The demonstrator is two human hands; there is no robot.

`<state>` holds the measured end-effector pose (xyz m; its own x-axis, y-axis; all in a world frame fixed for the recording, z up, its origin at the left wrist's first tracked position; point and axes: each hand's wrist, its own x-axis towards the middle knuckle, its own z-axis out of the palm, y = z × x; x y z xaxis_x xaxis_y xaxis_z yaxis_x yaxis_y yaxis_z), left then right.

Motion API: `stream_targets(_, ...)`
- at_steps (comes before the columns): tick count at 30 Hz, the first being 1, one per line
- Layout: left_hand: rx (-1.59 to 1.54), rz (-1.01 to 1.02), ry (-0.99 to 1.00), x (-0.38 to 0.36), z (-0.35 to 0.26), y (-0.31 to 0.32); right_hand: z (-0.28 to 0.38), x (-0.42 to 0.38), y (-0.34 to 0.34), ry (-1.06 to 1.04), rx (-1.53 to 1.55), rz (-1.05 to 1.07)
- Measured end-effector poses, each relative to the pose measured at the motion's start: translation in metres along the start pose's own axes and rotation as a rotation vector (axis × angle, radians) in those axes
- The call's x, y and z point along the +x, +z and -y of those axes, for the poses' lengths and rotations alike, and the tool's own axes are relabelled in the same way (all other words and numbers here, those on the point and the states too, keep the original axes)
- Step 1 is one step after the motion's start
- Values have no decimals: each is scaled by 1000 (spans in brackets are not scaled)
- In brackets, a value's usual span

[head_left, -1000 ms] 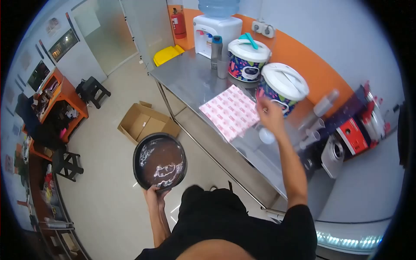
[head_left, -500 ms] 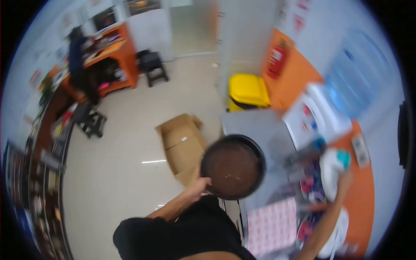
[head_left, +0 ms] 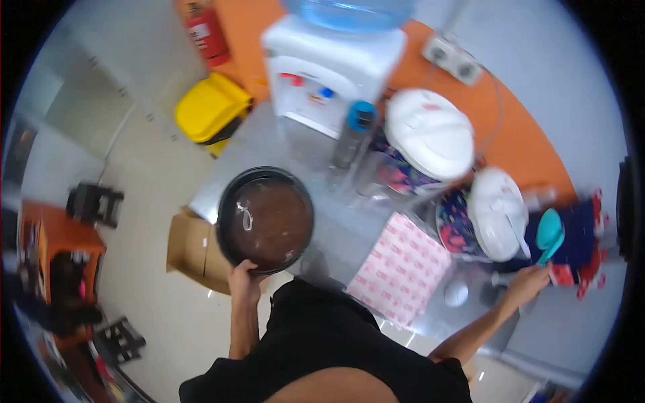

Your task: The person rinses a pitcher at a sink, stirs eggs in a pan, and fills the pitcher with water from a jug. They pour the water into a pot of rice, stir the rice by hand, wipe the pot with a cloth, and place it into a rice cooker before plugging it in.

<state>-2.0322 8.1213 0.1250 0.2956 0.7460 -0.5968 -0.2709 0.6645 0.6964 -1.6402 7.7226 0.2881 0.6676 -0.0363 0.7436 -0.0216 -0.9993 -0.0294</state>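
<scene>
My left hand (head_left: 244,285) grips the near rim of a round black pot (head_left: 226,201), thumb over the edge. Brown shows inside it, with bright reflections. The pot is held at the left edge of the steel table (head_left: 322,235). On the far right, my right hand (head_left: 528,287) is closed around the handle of a teal ladle (head_left: 550,232), its bowl pointing away from me. A red-and-white piece (head_left: 562,275) shows beside those fingers. Near the ladle stands a rice cooker with a white lid (head_left: 496,208) and a dark floral body.
A second rice cooker (head_left: 430,134), a blue-capped bottle (head_left: 353,134) and a water dispenser (head_left: 329,74) line the back. A pink patterned sheet (head_left: 400,269) lies in front. On the floor are a cardboard box (head_left: 191,252) and a yellow bin (head_left: 211,111).
My view has swung right toward the table. My right hand has moved with the teal ladle from over the white lids to the table's right end. My left hand still holds the pot.
</scene>
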Motion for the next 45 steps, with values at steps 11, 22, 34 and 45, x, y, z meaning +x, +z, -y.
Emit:
stream_targets(11, 89, 27, -20, 5, -8, 14, -76, -107, 65, 303, 167, 16)
stream_targets(22, 79, -67, 43, 10, -9, 22, -116, -204, 107, 427, -70, 382)
stream_targets(34, 126, -88, -20, 16, -10, 15, 200, 12, -14, -635, 715, 474)
stream_targets(45, 23, -22, -28, 34, 4, -11, 320, 40, 81, -1585, 495, 294)
